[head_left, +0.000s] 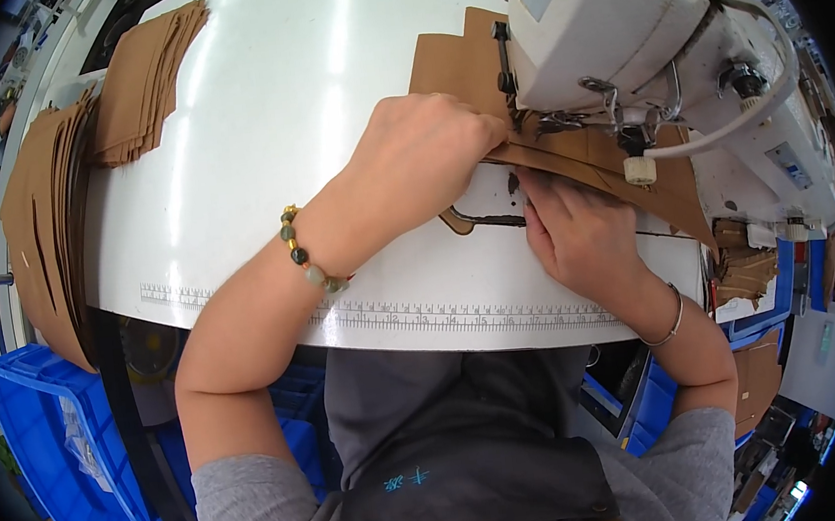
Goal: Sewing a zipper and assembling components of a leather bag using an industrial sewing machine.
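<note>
A white sewing machine stands at the right of the white tabletop. Under its head lies a brown sheet-like panel, with folded layers reaching to the right; whether it is cloth or leather I cannot tell. My left hand is closed, its fingertips pinching the panel's near edge beside the needle area. The tips themselves are partly hidden. On the near side, my right hand rests on the machine bed with its fingers stretched out flat, tips tucked beneath the panel's edge. A small brown curved piece shows beside the bed's slot.
Stacks of brown cut pieces lie at the far left and over the left table edge. A printed ruler runs along the front edge. Blue crates stand below left; more brown pieces sit at the right.
</note>
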`<state>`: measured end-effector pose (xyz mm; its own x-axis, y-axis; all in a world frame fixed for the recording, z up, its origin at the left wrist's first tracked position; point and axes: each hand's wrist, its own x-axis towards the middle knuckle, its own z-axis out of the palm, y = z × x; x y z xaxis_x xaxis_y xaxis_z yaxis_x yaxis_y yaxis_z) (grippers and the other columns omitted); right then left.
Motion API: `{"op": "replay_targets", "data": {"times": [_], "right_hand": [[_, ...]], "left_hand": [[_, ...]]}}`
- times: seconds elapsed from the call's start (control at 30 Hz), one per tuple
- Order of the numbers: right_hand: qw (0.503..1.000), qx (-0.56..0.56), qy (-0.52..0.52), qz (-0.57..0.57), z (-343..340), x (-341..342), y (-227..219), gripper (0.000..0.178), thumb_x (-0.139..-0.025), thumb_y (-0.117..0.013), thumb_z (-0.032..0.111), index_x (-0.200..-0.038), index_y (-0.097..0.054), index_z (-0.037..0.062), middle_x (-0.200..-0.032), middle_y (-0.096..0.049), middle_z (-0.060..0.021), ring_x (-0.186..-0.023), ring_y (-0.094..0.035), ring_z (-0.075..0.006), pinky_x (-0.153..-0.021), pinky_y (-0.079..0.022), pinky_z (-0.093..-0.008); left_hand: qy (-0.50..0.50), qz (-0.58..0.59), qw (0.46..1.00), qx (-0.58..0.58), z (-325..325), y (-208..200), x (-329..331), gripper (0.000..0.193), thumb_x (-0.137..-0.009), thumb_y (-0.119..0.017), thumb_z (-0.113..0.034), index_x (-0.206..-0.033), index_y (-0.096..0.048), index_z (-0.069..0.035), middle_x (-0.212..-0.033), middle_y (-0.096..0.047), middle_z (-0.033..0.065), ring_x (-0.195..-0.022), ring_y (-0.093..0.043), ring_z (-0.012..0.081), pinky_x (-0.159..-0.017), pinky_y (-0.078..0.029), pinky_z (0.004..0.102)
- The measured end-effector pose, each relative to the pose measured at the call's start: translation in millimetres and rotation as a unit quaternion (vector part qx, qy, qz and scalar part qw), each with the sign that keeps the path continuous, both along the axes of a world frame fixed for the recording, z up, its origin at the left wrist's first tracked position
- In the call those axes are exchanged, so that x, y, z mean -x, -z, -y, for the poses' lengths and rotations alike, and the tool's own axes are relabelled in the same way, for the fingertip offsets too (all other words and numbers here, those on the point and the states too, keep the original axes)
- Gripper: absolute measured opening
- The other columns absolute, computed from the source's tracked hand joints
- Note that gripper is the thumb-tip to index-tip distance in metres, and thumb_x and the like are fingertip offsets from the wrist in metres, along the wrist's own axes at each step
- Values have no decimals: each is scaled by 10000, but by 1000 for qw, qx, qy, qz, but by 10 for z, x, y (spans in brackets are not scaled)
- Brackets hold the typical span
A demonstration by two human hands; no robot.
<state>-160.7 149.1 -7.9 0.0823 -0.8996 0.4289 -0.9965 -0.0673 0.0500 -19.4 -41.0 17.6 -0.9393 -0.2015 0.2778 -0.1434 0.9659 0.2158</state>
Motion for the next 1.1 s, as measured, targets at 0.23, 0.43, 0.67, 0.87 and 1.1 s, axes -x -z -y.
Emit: {"op": "replay_targets", "data": {"times": [0.23,0.43,0.67,0.87,1.1], "right_hand": [[1000,11,-4,-17,24,6,-24,531,-836,-751,166,-1340,-665,24,-1001,-712,-78,-847,-708,-228,-751,-586,-345],[1000,-17,11,24,2,17,-28,291,-837,-751,170,-1103,-729,55,-901,-699,-61,-807,-705,-235,-727,-570,-361],[999,2,-8,32,30,42,-22,268,-833,-753,175,-1071,-723,56,-884,-698,-61,-753,-700,-235,-679,-566,-363],[999,17,-12,36,29,66,25,316,-830,-753,179,-1113,-714,46,-879,-696,-55,-738,-697,-226,-649,-566,-361],[989,-15,-146,-17,-133,-8,-165,248,-841,-738,156,-1066,-722,55,-742,-587,20,-625,-632,-180,-526,-488,-281]], "left_hand": [[0,12,1000,5,-15,-10,-9,280,-805,-710,-77,-1059,-803,-149,-883,-765,44,-851,-728,245,-679,-575,371],[9,-19,999,35,-143,95,-119,294,-871,-662,-124,-1138,-785,-145,-1012,-790,34,-969,-751,208,-739,-604,344],[-16,-18,999,27,-201,92,-134,304,-881,-651,-121,-1155,-782,-129,-1097,-793,36,-1054,-752,189,-766,-615,308],[-39,56,998,2,-156,40,-89,328,-847,-681,-70,-1153,-784,-130,-1101,-794,43,-1045,-756,203,-770,-620,322],[4,-44,996,77,-284,212,-216,426,-840,-701,-67,-1265,-738,-82,-1287,-745,69,-1185,-714,240,-902,-605,340]]}}
